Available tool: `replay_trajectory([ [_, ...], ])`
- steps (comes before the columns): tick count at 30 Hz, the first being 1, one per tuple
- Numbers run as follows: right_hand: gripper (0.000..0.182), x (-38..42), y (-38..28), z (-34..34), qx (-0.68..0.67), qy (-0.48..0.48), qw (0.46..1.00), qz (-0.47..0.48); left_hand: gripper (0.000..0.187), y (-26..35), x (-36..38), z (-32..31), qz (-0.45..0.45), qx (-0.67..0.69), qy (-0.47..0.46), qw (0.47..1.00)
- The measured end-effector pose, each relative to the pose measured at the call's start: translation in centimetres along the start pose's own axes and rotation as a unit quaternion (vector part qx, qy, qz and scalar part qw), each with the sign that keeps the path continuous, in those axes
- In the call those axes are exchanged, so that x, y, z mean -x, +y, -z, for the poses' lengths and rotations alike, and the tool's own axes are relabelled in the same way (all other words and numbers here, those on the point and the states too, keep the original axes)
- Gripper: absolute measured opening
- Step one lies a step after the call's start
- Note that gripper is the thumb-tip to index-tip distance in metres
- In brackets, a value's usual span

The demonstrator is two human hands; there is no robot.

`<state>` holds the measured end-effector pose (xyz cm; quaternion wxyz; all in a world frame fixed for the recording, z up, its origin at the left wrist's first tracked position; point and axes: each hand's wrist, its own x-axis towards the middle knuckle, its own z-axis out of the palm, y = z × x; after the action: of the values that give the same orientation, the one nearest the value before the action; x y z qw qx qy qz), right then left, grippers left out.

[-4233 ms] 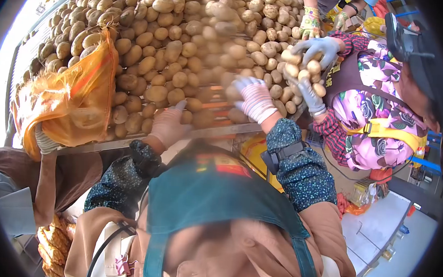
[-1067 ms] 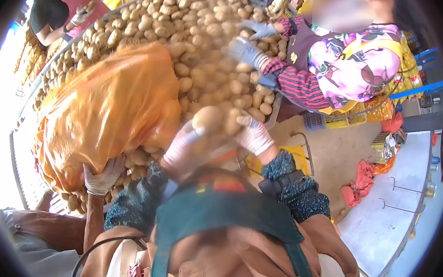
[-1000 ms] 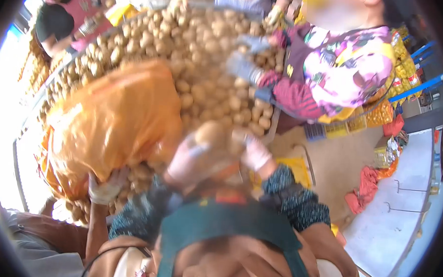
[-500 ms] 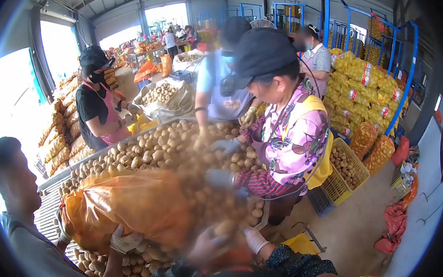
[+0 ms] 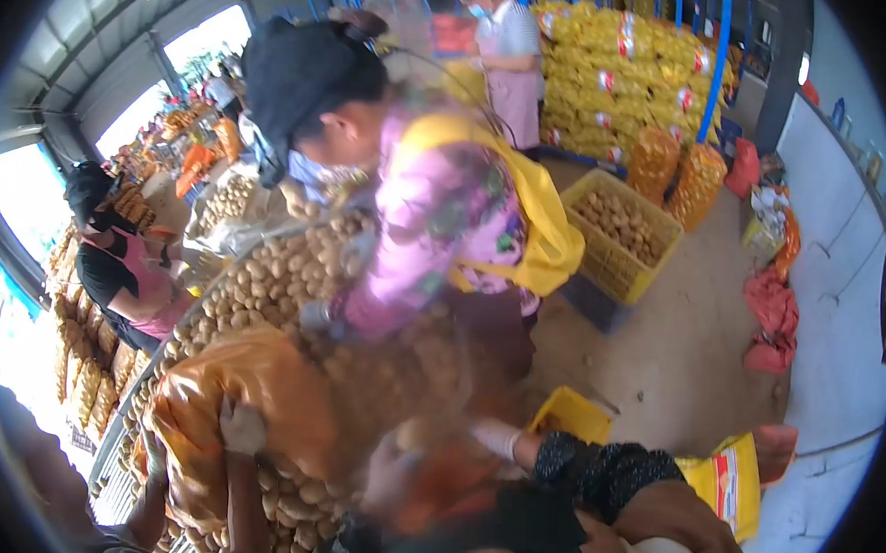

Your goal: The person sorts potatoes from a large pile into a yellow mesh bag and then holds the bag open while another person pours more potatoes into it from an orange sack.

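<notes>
My left hand [image 5: 389,474], in a pale glove and blurred, is low in the middle with its fingers closed around a potato [image 5: 411,435]. Off to its right, my gloved right hand [image 5: 496,438] reaches in from a dark speckled sleeve; motion and smear hide its fingers. Between and below both hands hangs something orange [image 5: 447,477] that looks like a mesh bag, too smeared to make out fully. Heaped potatoes [image 5: 262,287] cover the sorting table ahead. A large orange sack [image 5: 242,391] lies on them, gripped by another person's gloved hand [image 5: 243,428].
A co-worker in a floral top [image 5: 436,216] leans over the potatoes close in front. Beyond stands a yellow crate of potatoes [image 5: 621,231]. A yellow container [image 5: 571,413] is on the floor at right, and a yellow bag [image 5: 731,487] lies nearer me.
The view has swung right and down. The floral-topped co-worker is bent lower over the table. The other person's hand has shifted onto the orange sack's upper side. My left hand still has the potato.
</notes>
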<state>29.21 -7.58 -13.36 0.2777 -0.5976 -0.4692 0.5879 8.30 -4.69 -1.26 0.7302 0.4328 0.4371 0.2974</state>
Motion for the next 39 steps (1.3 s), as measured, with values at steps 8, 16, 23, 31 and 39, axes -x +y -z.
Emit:
replay_trajectory([
  [8,0.048,3.4,-5.0,5.8,-0.467,-0.02,0.878,-0.099,0.055,2.9,-6.2,-0.6,-0.011,-0.237,-0.096,0.967],
  [16,0.043,7.1,3.1,4.8,-0.44,0.002,0.897,0.049,0.064,-0.3,-10.1,-5.2,-0.037,-0.417,-0.335,0.844],
  [23,0.046,11.2,7.8,5.8,-0.63,0.119,0.765,-0.054,0.043,-8.0,-13.8,-4.3,0.082,-0.207,-0.264,0.939],
  [31,0.046,11.2,16.9,9.3,-0.39,0.311,0.865,-0.059,0.048,-3.6,-8.9,-9.8,0.088,-0.248,-0.153,0.952],
  [39,0.036,5.1,5.9,10.2,-0.091,0.241,0.962,0.092,0.046,-3.9,-4.1,-1.2,-0.09,-0.259,0.172,0.946],
])
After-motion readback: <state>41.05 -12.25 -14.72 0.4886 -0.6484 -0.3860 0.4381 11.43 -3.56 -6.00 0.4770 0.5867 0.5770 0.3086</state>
